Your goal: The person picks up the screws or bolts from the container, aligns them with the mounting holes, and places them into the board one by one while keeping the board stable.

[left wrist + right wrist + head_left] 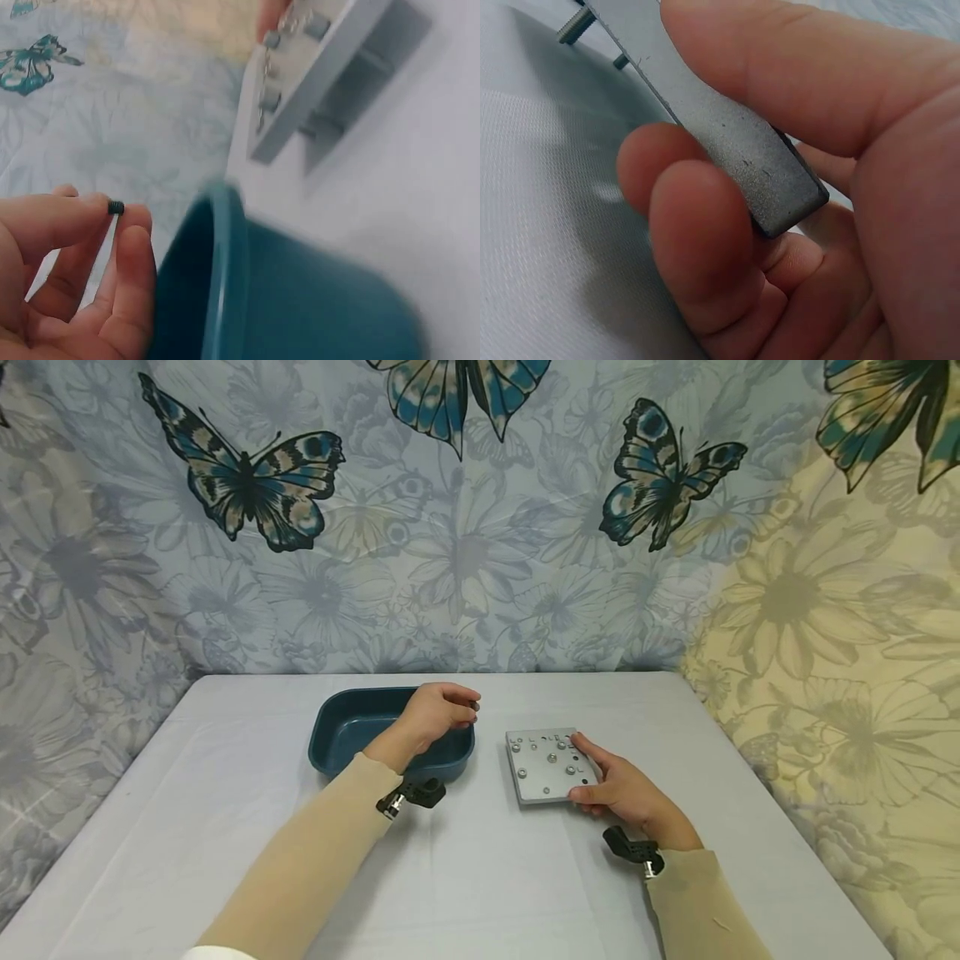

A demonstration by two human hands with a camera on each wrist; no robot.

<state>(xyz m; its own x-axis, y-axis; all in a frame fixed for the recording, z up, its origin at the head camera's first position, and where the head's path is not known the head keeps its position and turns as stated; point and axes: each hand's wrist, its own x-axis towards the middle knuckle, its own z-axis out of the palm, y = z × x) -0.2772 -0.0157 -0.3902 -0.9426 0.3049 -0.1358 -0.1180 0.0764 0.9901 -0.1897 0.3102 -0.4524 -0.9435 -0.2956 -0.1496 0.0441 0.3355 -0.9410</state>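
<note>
Teal tray [330,739], grey plate [536,777] (butterfly-print backdrop [247,477])

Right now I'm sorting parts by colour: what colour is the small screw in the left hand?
Black; the small screw shows best in the left wrist view.

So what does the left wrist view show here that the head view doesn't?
Only the left wrist view shows the small dark screw pinched in the left hand, and the plate's underside. Only the head view shows the whole table, both arms, and the right hand gripping the plate's corner. Both show the grey plate with its screws and the blue tray.
</note>
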